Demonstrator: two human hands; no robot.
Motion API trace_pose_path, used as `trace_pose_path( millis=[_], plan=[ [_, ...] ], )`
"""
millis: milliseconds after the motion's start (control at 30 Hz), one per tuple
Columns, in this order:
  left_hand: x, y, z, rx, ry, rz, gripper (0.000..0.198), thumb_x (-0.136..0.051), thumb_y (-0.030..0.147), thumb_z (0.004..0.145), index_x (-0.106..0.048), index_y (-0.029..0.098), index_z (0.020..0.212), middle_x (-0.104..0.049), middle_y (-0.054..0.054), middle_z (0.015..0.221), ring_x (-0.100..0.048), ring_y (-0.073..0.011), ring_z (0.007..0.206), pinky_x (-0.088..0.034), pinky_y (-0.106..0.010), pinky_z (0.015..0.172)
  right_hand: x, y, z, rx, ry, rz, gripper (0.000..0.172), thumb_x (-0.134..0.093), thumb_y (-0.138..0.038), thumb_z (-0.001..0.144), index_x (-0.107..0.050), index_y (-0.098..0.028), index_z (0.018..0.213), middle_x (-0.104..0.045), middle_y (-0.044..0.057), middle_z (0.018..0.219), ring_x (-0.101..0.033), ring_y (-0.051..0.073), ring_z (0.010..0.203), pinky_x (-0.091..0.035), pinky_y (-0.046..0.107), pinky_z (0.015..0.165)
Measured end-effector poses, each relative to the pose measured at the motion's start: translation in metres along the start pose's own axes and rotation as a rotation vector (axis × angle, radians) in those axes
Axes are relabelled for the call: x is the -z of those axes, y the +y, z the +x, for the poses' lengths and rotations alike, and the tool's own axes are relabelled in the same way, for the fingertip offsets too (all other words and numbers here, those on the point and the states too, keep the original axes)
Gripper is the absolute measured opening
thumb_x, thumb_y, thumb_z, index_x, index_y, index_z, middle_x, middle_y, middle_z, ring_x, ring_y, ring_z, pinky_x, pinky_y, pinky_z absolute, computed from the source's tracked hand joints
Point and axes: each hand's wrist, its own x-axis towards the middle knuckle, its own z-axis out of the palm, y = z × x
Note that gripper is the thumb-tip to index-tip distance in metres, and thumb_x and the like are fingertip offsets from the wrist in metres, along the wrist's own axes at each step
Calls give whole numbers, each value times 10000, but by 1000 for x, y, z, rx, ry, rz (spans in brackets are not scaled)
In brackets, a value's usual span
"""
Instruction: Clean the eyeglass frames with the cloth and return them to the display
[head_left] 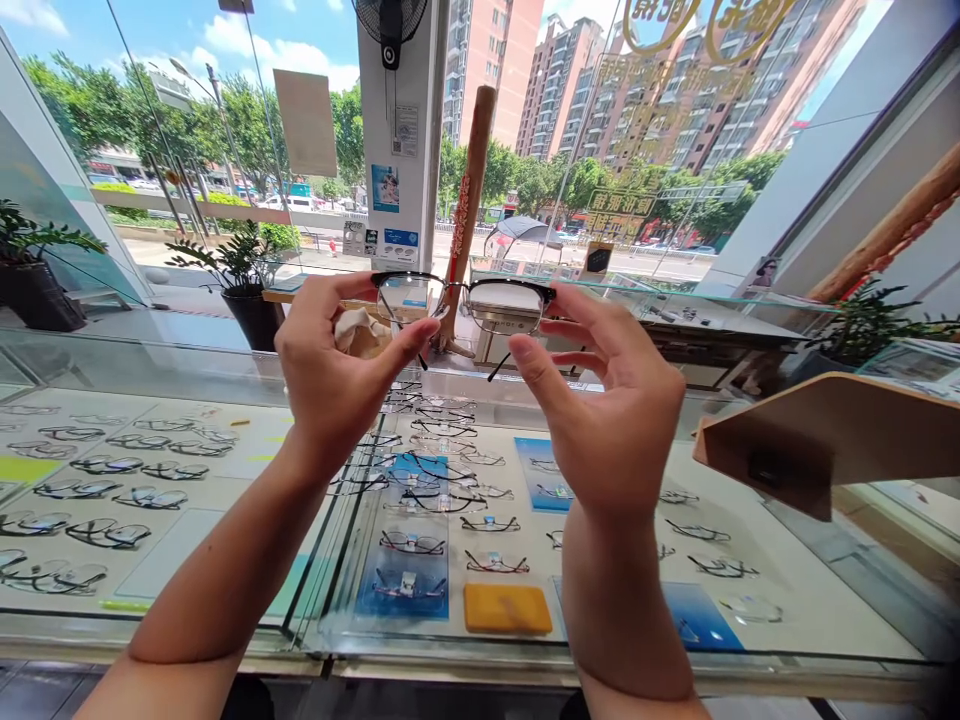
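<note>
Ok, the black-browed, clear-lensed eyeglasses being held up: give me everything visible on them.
The black-browed, clear-lensed eyeglasses have thick dark upper rims, thin lower rims and a slim, metallic-looking bridge. The background shows through both lenses. Dark temple tips show below them; whether the temples are fully unfolded is unclear. The frame is held roughly level above the glass-topped display case, left hand and right hand at its outer ends.

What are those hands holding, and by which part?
Clear-lensed eyeglasses with black upper rims; the left hand and right hand each hold one outer end.
</note>
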Motion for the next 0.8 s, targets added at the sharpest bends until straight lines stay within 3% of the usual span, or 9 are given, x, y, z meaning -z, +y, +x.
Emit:
trace_pose_path(
  millis=[233, 467, 800],
  plan=[
    [-1, 6, 5, 68, 30, 18, 520, -961, 611, 819, -734, 277, 1147, -738, -54, 1056, -713, -260, 999, -610, -435, 897, -1, 2, 1, -54, -14, 10, 465, -766, -449, 995, -762, -242, 1411, -800, 132, 1315, -799, 303, 1122, -710, 506, 908],
    [1, 7, 6, 22, 41, 27, 516, -978, 600, 803, -725, 278, 1116, -715, -50, 1020, -685, -257, 971, -586, -439, 874, 0, 2, 1, -58, -24, -13, 454, -755, -435, 997, -763, -230, 1402, -813, 133, 1312, -810, 291, 1089, -714, 489, 884],
    [2, 10, 6, 66, 36, -32, 524, -995, 579, 787, -707, 283, 1110, -656, -56, 1031, -642, -263, 991, -562, -447, 865, -1, 3, 1, -56, -42, -50, 459, -727, -422, 996, -768, -215, 1404, -821, 135, 1295, -805, 261, 948, -719, 470, 822]
  ],
)
